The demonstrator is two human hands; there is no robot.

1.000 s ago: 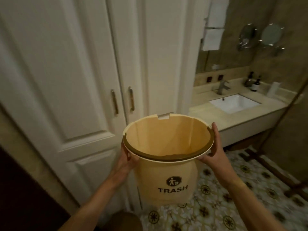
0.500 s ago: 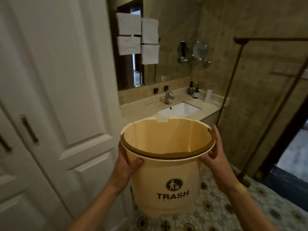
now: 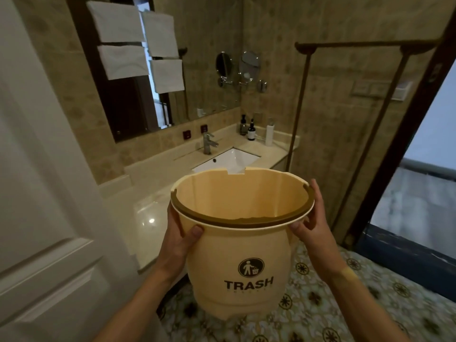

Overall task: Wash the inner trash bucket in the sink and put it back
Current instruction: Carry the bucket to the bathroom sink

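Trash bucket is held up in the air between both hands, upright, mouth open toward the camera, well above the patterned tile floor. It is beige, with a darker brown ring round the rim, a "TRASH" print and a pictogram on the near wall. Inside looks bare.

Left hand grips the left side just under the rim: thumb is pressed on the near wall, fingers are wrapped round the far side and out of sight. Right hand grips the right side at the rim: fingers reach up along the outer edge to the ring, thumb is tucked under the lip on the near side. Both forearms come in from the bottom edge.

White panelled door is close on the left.

Beyond the bucket is the stone vanity surface, with a white undermount sink set into it; the bucket's far rim overlaps the sink's near edge in view. Chrome faucet stands behind the sink. Two dark pump bottles and a white bottle sit at the far right corner of the surface.

Wall mirror above reflects folded white towels. Round magnifying mirror is mounted on the far wall. Brown metal rail frame stands right of the vanity.
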